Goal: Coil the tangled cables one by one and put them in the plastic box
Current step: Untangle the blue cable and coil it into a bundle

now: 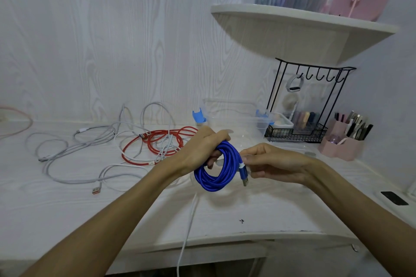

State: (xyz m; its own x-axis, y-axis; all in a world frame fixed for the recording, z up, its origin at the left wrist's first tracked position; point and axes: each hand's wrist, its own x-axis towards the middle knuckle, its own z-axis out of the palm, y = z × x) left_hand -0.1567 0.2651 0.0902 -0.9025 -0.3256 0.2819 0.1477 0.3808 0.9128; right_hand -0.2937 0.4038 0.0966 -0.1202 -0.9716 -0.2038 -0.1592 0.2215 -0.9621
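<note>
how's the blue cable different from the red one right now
The blue cable is wound into a tight coil and held off the desk by both hands: the left hand grips the loops, the right hand pinches its plug end. The red cable lies loose on the desk, tangled with white cables. Both are long and brightly coloured.

Blue cable coil (217, 171) in left hand (203, 148), right hand (272, 164) at plug.
</note>
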